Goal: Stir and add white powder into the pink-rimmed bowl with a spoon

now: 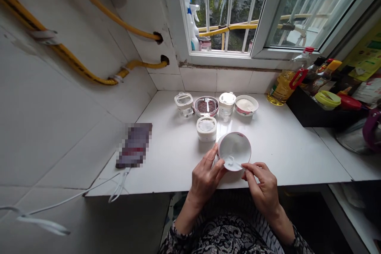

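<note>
A white bowl (pixel 236 145) with a pink rim tilts toward me near the counter's front edge. My left hand (pixel 206 172) grips its left side, fingers outside and thumb at the rim. My right hand (pixel 262 182) pinches the end of a small whitish, see-through utensil (pixel 233 163), whose other end lies inside the bowl at the bottom. Just behind the bowl stands a small lidded container (pixel 206 127). Farther back are a lidded jar (pixel 183 103), a bowl of dark red contents (pixel 203 106) under a clear lid, another lidded jar (pixel 226 103) and a bowl of white grains (pixel 246 105).
On the left, a pixelated dark object (pixel 135 145) lies on the white counter (pixel 285 151) beside a white cable (pixel 119 186). An oil bottle (pixel 281 87), a black box of condiments (pixel 306 111) and a kettle (pixel 353 137) stand on the right. A barred window is behind.
</note>
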Demonstrator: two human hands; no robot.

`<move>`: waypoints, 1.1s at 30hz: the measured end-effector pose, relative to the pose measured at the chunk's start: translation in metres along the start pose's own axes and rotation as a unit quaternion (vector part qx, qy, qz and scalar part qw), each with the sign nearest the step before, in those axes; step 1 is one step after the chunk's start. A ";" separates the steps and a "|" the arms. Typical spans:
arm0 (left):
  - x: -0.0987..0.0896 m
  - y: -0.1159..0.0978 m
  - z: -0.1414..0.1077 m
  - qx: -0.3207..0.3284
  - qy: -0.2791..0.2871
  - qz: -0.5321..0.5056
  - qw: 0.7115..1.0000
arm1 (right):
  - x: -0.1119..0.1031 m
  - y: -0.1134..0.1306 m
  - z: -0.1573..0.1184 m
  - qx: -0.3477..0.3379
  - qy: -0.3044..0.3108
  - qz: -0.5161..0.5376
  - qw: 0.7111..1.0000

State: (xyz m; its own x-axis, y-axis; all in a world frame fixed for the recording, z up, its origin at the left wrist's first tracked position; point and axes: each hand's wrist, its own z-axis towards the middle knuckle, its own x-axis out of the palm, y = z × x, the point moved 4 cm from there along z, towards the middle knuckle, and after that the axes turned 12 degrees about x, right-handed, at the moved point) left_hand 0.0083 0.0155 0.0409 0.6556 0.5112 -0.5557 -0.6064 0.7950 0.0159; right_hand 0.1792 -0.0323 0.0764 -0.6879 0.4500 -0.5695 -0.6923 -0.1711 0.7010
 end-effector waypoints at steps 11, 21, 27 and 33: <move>0.000 0.001 0.000 -0.008 -0.005 -0.004 1.000 | 0.013 -0.031 0.004 0.292 0.069 0.258 0.918; 0.003 0.006 -0.001 -0.044 0.002 -0.038 0.998 | 0.017 -0.051 0.015 0.434 0.078 0.442 0.781; 0.002 0.006 0.000 -0.052 -0.001 -0.045 0.998 | 0.018 -0.049 0.015 0.433 0.080 0.443 0.780; 0.003 0.009 -0.002 -0.077 0.007 -0.070 0.995 | 0.015 -0.041 0.032 0.388 0.066 0.429 0.813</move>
State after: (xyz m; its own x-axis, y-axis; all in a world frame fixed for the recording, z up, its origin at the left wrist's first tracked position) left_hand 0.0039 0.0238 0.0380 0.7323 0.3941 -0.5553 -0.5725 0.7979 -0.1887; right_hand 0.2043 0.0089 0.0530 -0.8985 0.3491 0.2659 0.3643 0.2555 0.8955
